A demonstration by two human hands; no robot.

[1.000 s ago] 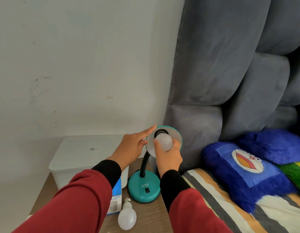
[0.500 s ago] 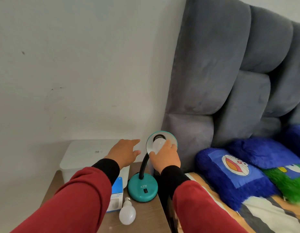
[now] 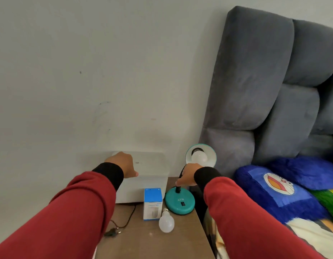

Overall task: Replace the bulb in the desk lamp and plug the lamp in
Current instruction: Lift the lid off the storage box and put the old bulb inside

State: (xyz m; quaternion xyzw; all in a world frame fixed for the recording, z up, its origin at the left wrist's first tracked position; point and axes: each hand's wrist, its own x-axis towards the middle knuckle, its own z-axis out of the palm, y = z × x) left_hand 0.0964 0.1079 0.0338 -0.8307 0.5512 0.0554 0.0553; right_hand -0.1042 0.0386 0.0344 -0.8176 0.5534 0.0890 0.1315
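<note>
Head view: teal desk lamp (image 3: 180, 202) at the bench's (image 3: 152, 243) right edge, white bulb (image 3: 199, 157) seated in its tilted shade; right hand (image 3: 187, 177), grip closed round the lamp's black neck. Left hand (image 3: 122, 166), fingers loosely curled and holding nothing, over the white box (image 3: 152, 176) at the back edge. Spare bulb (image 3: 166, 222), blue-white carton (image 3: 152, 203) and the cord's plug (image 3: 111, 233) lie mid-bench.
</note>
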